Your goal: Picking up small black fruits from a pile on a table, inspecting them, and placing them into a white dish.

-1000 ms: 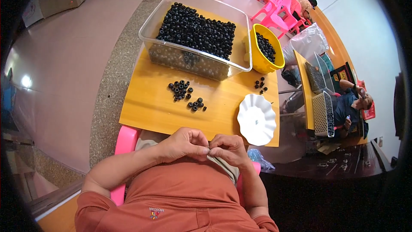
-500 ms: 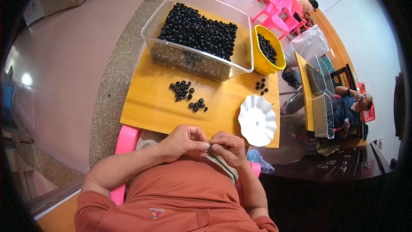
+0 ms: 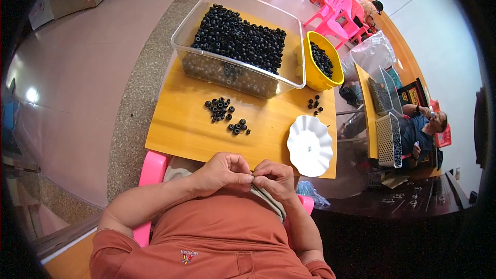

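My left hand [image 3: 226, 172] and my right hand [image 3: 275, 177] meet at the fingertips in front of my belly, near the table's front edge. Both are closed in a pinch, thumbs against forefingers. Whatever they hold between them is too small and covered to make out. Ahead of my left hand lie a loose cluster of small black round pieces with holes [image 3: 219, 108] and a smaller group [image 3: 238, 127]. Beyond my right hand, a white scalloped dish [image 3: 320, 144] rests on the table, a small mark at its middle. A few more black pieces [image 3: 314, 104] lie behind it.
At the back of the wooden table [image 3: 181, 134] stands a large clear plastic bin [image 3: 237, 67] full of black pieces. A yellow basket [image 3: 330, 80] with more sits to its right. Another person [image 3: 423, 129] sits at a table with crates on the right. Pink chairs [image 3: 338, 8] stand farther back.
The fingertips have closed in slightly, and the dark speck between them half a second ago is now mostly covered. The view has shifted very slightly; the table things have stayed put.
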### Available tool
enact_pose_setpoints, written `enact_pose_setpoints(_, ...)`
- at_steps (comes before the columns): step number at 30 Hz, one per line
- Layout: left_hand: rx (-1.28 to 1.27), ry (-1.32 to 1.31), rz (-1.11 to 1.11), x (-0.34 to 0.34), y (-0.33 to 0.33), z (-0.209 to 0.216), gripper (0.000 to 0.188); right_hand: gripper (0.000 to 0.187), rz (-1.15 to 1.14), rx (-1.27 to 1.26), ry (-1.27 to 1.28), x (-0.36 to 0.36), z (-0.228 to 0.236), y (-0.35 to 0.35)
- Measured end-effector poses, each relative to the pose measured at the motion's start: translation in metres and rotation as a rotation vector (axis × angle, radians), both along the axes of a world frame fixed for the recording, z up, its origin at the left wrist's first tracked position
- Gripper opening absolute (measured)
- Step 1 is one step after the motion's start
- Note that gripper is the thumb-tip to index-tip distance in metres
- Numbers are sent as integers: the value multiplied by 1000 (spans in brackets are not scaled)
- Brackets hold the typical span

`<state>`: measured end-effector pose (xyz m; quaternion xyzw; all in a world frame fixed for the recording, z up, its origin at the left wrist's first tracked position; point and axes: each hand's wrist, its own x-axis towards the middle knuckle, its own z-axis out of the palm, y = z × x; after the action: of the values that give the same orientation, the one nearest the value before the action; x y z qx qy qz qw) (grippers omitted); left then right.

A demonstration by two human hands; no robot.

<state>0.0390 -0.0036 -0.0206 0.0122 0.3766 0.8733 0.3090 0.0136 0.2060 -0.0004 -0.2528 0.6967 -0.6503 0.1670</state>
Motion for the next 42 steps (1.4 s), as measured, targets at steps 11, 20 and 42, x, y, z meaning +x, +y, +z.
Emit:
enact_pose_setpoints(11,55,-45,119,-2,1,-5,11,19,-172,261,702,8,3,-17)
enact_pose_setpoints(20,14,-61,143,-2,-1,3,14,12,-256,215,342,-19,0,-17)
enact_pose_setpoints(42,4,-16,186,-3,-1,3,11,11,-282,693,713,-59,-10,-40)
